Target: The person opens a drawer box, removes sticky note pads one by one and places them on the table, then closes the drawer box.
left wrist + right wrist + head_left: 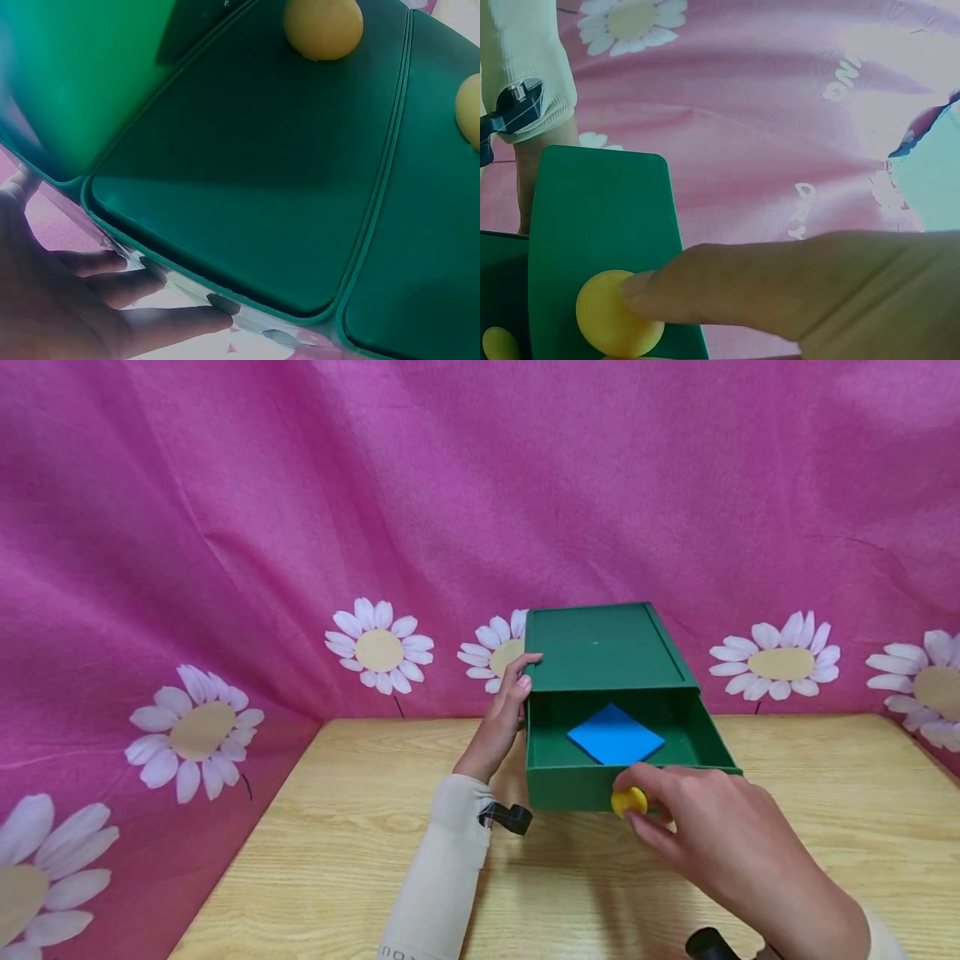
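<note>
A green drawer cabinet (pixel 604 647) stands on the table with its top drawer (pixel 570 787) pulled out. Inside that drawer lies a flat blue square (pixel 615 734). My right hand (pixel 723 827) pinches the round yellow knob (pixel 628 802) on the drawer's front between thumb and finger. The right wrist view shows a digit pressed against the same yellow knob (pixel 611 315). My left hand (pixel 498 720) rests against the cabinet's left side, fingertips at its upper edge. In the left wrist view, the left hand's fingers (pixel 176 326) stretch along the cabinet's side.
Lower drawer fronts (pixel 247 150) with yellow knobs (pixel 324 28) show in the left wrist view. The wooden table (pixel 337 827) reaches back to a pink cloth (pixel 450 485) with white flowers. A black wrist mount (pixel 512 818) is on the left sleeve.
</note>
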A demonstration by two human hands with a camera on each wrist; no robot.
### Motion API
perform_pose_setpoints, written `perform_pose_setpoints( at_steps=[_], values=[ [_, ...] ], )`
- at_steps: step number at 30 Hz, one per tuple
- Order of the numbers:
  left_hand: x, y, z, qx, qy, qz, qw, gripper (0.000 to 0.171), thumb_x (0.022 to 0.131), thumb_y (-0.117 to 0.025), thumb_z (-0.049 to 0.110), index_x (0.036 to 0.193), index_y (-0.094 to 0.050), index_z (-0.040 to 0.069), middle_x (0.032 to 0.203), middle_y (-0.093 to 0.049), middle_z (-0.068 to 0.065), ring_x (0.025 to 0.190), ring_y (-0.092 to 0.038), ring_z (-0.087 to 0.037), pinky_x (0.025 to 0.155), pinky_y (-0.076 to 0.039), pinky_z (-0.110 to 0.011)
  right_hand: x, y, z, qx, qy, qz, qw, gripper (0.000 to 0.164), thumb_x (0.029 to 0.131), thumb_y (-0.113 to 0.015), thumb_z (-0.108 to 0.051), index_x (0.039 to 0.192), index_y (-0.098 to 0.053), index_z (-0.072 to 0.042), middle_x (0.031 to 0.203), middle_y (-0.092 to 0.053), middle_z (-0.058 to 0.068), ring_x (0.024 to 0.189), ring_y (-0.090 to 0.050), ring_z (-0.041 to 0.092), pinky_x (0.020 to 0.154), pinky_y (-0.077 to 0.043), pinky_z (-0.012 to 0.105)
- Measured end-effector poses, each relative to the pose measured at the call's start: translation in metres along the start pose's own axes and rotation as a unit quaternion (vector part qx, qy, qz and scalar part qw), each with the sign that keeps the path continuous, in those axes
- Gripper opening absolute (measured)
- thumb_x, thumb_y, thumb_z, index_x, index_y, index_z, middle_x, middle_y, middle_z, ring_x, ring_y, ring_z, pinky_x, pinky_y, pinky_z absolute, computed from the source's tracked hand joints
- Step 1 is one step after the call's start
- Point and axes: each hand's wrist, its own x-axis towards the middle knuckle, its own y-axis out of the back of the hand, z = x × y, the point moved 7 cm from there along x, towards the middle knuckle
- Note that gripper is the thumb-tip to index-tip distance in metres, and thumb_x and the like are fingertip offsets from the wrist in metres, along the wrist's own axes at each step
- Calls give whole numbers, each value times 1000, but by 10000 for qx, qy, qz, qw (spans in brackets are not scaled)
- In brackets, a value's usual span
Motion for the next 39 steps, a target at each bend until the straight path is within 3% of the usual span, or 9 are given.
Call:
perform_pose_setpoints(
  at_steps=[6,19,29,39],
  values=[
    [2,0,-4,-13,-24,62,10000,50,101,-28,38,150,-25,27,153,-23,-5,132,-33,-32,98,-37,-59,-1,0,-1,-45,32,-35,10000,24,74,-82,-24,88,-66,-34,70,-58,-21,63,-53,1,50,-39,28],
    [0,0,0,-6,13,16,10000,49,103,-27,36,150,-24,25,154,-22,-5,132,-33,-33,98,-38,-58,-3,-7,-2,-168,-210,-602,9978,24,73,-83,-27,89,-66,-34,71,-60,-18,63,-52,4,53,-42,27],
    [0,0,0,-80,37,6,10000,49,103,-27,36,150,-24,24,153,-23,-7,130,-36,-37,98,-39,-55,-6,-9,-2,-194,-218,-760,9967,26,72,-84,-30,90,-66,-34,71,-60,-19,62,-52,3,54,-43,26],
    [0,0,0,-106,17,-10,9999,49,103,-27,36,150,-24,23,153,-23,-7,131,-35,-35,99,-38,-57,-8,-3,-4,-250,40,-409,9988,26,73,-83,-26,87,-64,-36,69,-56,-22,62,-50,0,52,-41,25]
  ],
)
